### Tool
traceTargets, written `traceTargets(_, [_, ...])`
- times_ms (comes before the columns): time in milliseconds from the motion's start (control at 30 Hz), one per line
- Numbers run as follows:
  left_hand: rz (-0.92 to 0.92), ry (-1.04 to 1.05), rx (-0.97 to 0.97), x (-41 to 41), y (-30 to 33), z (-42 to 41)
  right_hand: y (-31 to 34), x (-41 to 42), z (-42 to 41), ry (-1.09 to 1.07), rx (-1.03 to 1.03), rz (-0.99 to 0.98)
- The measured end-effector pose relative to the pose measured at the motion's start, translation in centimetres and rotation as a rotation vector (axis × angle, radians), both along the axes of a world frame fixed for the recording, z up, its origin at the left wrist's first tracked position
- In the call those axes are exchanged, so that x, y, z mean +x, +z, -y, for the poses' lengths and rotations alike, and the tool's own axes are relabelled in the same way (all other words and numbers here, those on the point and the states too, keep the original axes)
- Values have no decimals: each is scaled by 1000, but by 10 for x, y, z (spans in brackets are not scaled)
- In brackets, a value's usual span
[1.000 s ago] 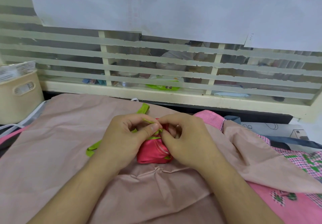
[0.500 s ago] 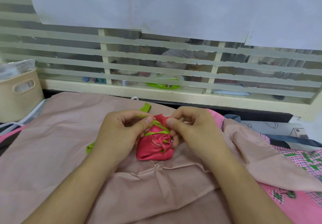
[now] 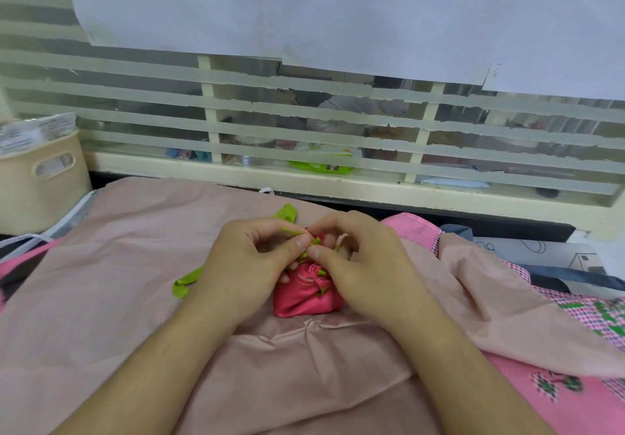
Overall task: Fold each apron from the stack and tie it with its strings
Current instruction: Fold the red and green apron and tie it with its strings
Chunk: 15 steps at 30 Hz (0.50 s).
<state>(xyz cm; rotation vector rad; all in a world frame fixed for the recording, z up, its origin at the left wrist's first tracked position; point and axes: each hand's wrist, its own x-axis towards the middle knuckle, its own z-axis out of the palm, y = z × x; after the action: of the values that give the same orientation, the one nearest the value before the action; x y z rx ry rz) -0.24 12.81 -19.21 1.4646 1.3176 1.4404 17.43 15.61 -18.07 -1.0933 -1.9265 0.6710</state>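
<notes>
A folded red apron bundle [image 3: 306, 294] sits on a spread of pale pink cloth [image 3: 135, 265], directly below my two hands. Green strings [image 3: 309, 252] cross the top of the bundle, and I work them there: my left hand [image 3: 252, 265] pinches one string between thumb and curled fingers, and my right hand [image 3: 363, 262] pinches another, thumb tip nearly touching the left thumb. One loose string end [image 3: 186, 282] trails out on the cloth to the left of the bundle, past my left wrist; another end [image 3: 287, 213] pokes up just behind my left hand. The near edge of the bundle meets a puckered fold in the pink cloth. Left of the bundle the cloth lies flat and open as far as a beige basket [image 3: 40, 181] at the far left. Right of the bundle the room is tighter: a raised fold of the same cloth overlaps a bright pink checked apron [image 3: 602, 319] with green stitching. Behind the bundle, the cloth's far edge runs close under a cream window frame [image 3: 304, 182] with frosted stripes, sheets of white paper [image 3: 304, 11] hanging above it.
</notes>
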Motion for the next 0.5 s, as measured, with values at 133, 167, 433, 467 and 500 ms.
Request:
traceTargets(133, [-34,-8,9,1,0,0,-2,1,-2,-57,-18,-8])
traceTargets(167, [-41,-1,10,1,0,0,-1,1,-2,-64,-37,-33])
traceTargets(433, [-193,46,12,0,-3,-1,5,4,6,-75,-249,-356])
traceTargets(467, [-221,39,10,0,-4,-2,4,3,6,-76,-252,-372])
traceTargets(500, [-248,33,12,0,-4,-1,4,3,6,-73,-253,-386])
